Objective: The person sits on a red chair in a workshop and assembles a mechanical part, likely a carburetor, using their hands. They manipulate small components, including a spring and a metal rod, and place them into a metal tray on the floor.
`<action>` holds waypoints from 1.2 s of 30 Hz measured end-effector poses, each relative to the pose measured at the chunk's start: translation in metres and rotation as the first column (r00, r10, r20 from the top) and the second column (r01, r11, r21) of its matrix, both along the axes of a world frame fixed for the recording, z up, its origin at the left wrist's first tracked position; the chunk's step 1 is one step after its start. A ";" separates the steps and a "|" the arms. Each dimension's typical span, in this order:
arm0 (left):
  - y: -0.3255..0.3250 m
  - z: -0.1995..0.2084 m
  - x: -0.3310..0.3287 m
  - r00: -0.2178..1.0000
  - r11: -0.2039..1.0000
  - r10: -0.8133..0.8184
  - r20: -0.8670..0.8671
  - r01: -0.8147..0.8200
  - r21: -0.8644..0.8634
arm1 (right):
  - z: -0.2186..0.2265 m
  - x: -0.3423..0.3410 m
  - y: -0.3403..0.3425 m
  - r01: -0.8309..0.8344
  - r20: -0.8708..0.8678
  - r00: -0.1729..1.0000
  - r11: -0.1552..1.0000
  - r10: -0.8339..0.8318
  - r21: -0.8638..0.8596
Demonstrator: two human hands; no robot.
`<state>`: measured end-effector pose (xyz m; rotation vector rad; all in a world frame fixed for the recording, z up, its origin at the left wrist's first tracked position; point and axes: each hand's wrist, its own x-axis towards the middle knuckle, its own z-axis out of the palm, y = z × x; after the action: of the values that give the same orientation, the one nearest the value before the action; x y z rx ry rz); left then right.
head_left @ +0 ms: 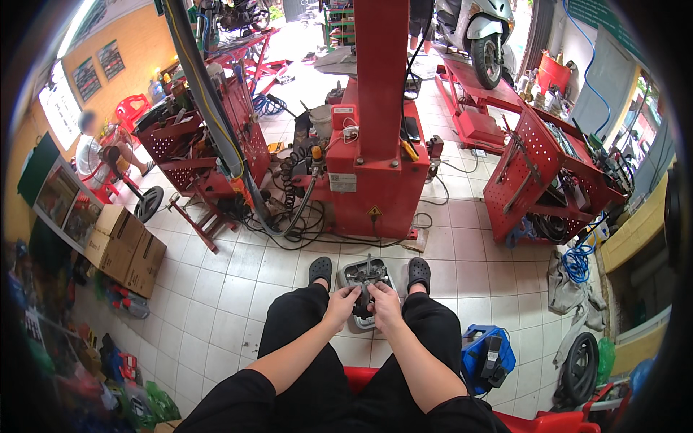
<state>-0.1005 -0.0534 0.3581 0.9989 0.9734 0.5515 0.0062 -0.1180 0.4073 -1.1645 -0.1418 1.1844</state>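
Between my knees, my left hand and my right hand nearly meet, fingers pinched together. Both grip a small dark part whose kind I cannot make out, as the fingers cover much of it. Beneath them on the floor stands a grey tray with rounded corners, holding dark and metallic parts. A thin upright metal rod shows at the tray's far side. My feet, in dark clogs, flank the tray.
Ahead stands a red machine with a tall column, cables around its base. Red tool carts are left and right. A blue case sits by my right leg; cardboard boxes at left. A person sits far left.
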 end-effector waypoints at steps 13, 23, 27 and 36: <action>-0.010 0.005 0.004 0.996 0.998 0.055 0.070 -0.057 0.020 | -0.013 0.001 0.000 -0.053 0.155 0.986 0.998 0.058 -0.036; -0.005 0.003 0.004 0.989 0.985 0.071 0.128 -0.049 -0.166 | -0.019 0.003 0.000 -0.133 0.180 0.972 0.985 0.151 -0.110; -0.001 -0.009 0.003 0.999 0.995 0.026 0.037 -0.022 -0.096 | -0.019 0.002 0.000 -0.166 0.138 0.973 0.975 0.186 -0.148; -0.003 -0.002 0.003 0.996 0.993 0.001 -0.085 0.009 0.116 | -0.020 0.002 0.001 -0.234 0.204 0.938 0.947 0.279 -0.219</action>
<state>-0.0971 -0.0565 0.3558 1.1360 1.0233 0.5715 0.0083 -0.1168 0.3875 -1.4895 -0.3753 1.3087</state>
